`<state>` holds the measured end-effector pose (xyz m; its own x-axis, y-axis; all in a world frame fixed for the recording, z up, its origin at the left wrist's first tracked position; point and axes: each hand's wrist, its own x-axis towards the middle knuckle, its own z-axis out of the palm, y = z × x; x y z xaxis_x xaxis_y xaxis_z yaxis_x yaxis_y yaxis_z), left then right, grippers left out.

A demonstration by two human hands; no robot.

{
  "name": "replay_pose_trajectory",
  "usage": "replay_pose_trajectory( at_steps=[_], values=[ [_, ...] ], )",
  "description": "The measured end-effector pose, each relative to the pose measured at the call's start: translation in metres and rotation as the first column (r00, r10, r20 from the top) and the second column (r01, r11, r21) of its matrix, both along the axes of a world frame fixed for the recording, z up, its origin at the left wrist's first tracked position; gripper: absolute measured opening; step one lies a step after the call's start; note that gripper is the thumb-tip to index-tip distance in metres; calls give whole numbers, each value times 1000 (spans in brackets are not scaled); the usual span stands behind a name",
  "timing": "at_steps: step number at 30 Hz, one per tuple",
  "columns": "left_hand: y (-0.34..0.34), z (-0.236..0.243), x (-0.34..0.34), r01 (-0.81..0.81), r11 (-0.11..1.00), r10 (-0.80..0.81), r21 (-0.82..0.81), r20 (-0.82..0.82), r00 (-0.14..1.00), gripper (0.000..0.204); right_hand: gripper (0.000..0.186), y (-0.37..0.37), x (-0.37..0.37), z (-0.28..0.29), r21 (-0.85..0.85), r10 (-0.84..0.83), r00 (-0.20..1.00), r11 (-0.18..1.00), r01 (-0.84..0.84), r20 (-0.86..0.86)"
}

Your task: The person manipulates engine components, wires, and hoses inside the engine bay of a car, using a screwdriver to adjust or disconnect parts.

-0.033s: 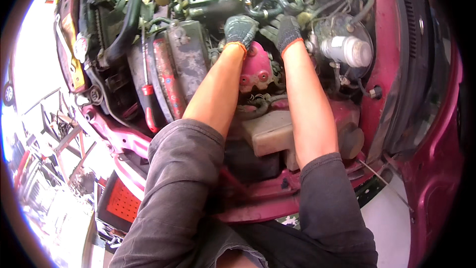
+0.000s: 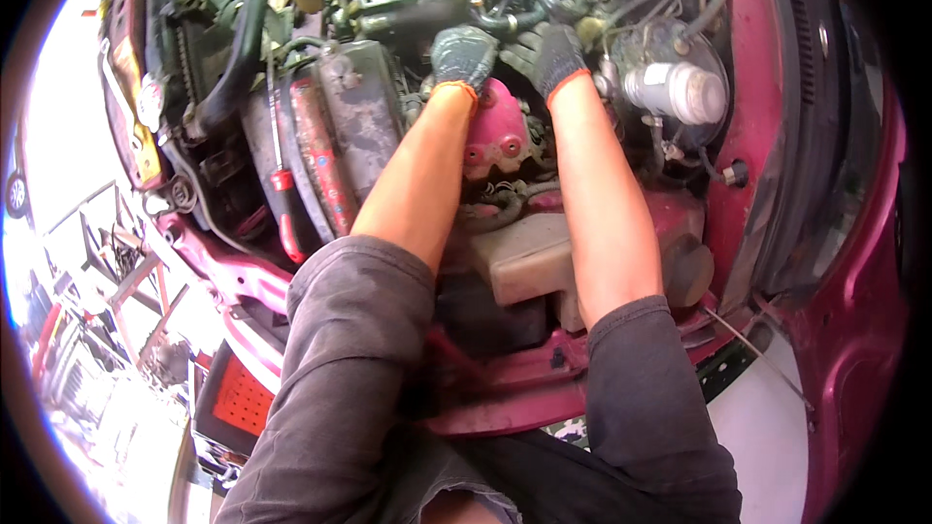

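Both my hands wear dark grey knit gloves with orange cuffs and reach into a car's engine bay. My left hand (image 2: 464, 55) is just beyond a pink metal bracket (image 2: 497, 131), back of the glove up; its fingers are hidden, so its grip cannot be told. Close to its right, my right hand (image 2: 549, 56) has fingers stretched out toward the left hand, over engine parts beside a dark hose (image 2: 515, 21). Nothing shows in the right hand. What the fingertips touch is hidden.
Left of my arms, a red-handled screwdriver (image 2: 282, 204) lies by the battery (image 2: 359, 126). A wrench (image 2: 121, 87) rests on the far-left edge. A pale plastic reservoir (image 2: 524, 257) sits below my forearms, a white-capped cylinder (image 2: 684, 92) to the right. An orange-and-black crate (image 2: 240, 393) stands lower left.
The view has shifted slightly, and both hands appear a little farther up and left in it. Their poses look the same.
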<state>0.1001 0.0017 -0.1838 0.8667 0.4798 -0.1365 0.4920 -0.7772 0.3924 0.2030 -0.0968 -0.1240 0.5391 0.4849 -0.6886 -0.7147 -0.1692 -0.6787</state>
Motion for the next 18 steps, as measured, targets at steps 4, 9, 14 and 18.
replay_pose_trajectory(
  at_steps=[4,9,14,18],
  values=[
    [0,16,3,144,981,-127,127,-135,983,22,34,3,4,4,-163,-17,1000,986,19,12],
    [20,22,0,149,983,-168,-103,-205,964,21,24,13,0,-26,-126,18,991,992,-1,136],
    [19,15,-12,-42,981,18,-192,-124,992,24,24,15,-6,-11,-85,44,988,996,-32,150],
    [20,-6,-16,-35,977,43,-211,33,999,23,22,12,0,-8,-79,37,994,996,-45,-99]
  ],
)
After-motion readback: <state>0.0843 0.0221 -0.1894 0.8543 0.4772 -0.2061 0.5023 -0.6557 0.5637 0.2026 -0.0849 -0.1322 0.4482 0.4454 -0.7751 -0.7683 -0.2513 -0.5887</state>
